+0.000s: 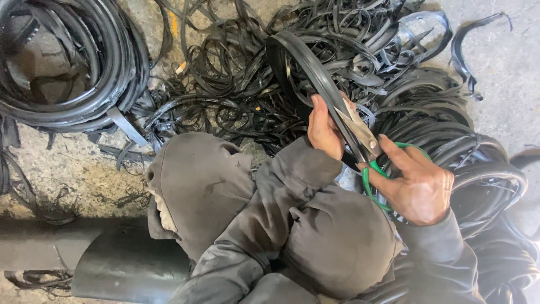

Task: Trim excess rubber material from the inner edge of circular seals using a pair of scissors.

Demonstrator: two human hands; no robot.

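Black rubber: a long curved rubber strip (315, 67) arcs up from the hands and bends over the pile behind it.
Left hand: the left hand (325, 128) is closed around the rubber strip, with the fingers wrapped over its edge, just beside the blades.
Right hand: the right hand (417, 181) grips the scissors (365, 141). Its fingers go through the green handle loops, and one finger lies straight along the top.
Scissors: the metal blades are a little apart and sit on the rubber strip, right between the two hands.
Where the strip is: it is held up above the person's knees, in front of the pile.
Pile: a big heap of thin black strips (253, 84) lies on the floor, all tangled and curly.
Rings: thick black rubber rings (73, 62) are stacked at the top left, well apart from the hands. More black hoops (484, 186) lie at the right, near the right hand.
Clothes: grey sleeves and grey trousers (202, 180) fill the bottom of the view.
Floor: the concrete floor (506, 62) is grey and dusty.
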